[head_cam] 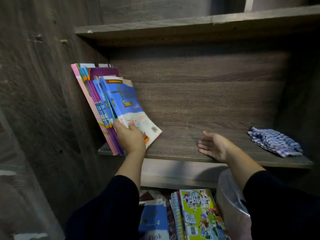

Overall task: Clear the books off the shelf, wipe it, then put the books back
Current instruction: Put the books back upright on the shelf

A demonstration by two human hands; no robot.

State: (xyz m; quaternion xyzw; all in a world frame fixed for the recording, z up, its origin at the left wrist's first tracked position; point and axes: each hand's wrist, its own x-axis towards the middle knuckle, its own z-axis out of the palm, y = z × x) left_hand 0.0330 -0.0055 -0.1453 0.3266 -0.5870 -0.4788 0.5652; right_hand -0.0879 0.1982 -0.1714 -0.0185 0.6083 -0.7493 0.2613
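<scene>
Left hand [130,135] grips a thin, floppy book [133,110] at nine o'clock on the shelf [181,135], best supported near its spine, right hand [213,147] open, empty.

Dark wood-grain shelf board [181,153]: a row of thin colourful paperback books [103,108] leans into its left end, crumpled blue-and-white checked cloth [275,142] sits at the right end.

Dim, murky light; motion blur throughout (worst at left); wide-angle bending at edges
</scene>
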